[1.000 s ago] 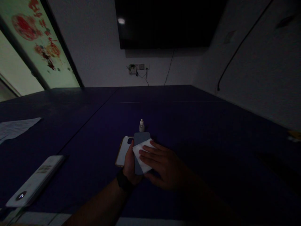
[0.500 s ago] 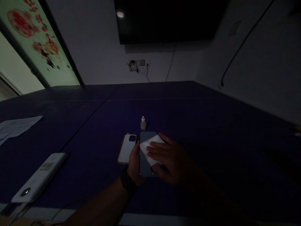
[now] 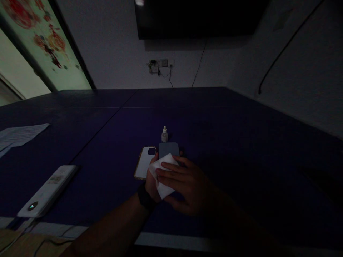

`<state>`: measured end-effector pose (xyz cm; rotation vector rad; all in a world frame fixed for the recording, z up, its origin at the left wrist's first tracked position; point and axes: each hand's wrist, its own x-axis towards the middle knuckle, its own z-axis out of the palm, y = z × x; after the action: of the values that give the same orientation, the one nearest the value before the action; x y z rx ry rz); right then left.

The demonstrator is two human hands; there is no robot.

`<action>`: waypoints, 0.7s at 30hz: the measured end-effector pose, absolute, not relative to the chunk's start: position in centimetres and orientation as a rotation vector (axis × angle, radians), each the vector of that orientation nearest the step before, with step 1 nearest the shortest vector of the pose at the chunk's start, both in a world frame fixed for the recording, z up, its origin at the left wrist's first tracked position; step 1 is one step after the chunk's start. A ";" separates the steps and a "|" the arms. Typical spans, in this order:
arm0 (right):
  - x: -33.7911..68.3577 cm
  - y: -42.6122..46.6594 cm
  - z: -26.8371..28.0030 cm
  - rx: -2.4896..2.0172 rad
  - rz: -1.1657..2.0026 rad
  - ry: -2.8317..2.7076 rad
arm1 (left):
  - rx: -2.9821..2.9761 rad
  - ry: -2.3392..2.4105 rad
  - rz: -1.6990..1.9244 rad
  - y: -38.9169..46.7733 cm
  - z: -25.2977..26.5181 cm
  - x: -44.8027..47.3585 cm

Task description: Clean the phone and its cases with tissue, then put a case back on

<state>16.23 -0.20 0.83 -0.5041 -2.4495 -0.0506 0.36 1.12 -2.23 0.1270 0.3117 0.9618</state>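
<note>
A grey-blue smartphone (image 3: 168, 148) lies in my left hand (image 3: 152, 185), whose fingers wrap round it from below; a dark watch is on that wrist. My right hand (image 3: 184, 182) presses a white wipe (image 3: 165, 189) flat over the lower part of the phone, fingers bent over the cloth. The wipe hides much of the phone and part of my left hand. Just left of the phone rests a phone case (image 3: 144, 162) with a gold-coloured rim. Beyond the phone stands a small dropper bottle (image 3: 164, 135) with a white cap.
A white power bank (image 3: 48, 191) with cables plugged in lies at the left near the table edge. Printed sheets (image 3: 23, 136) are farther left on the dark blue table (image 3: 214, 125). A wall screen (image 3: 198, 18) and sockets (image 3: 158, 65) are at the back.
My right hand has slid the wipe down and left across the phone, uncovering its upper part and covering its lower end. The whole view has shifted slightly.
</note>
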 end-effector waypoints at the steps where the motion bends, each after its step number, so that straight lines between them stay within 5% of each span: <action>1: 16.2 -0.2 0.8 -0.539 -0.066 -2.435 | 0.123 0.318 0.992 1.1 -2.2 0.4; 21: 16.2 -0.2 1.1 -0.534 -0.058 -2.461 | 0.070 0.421 0.937 0.9 -0.4 0.5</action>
<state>16.21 -0.21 1.09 -0.5335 -2.4607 -0.0577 0.47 0.89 -0.40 0.0698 0.4210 0.9366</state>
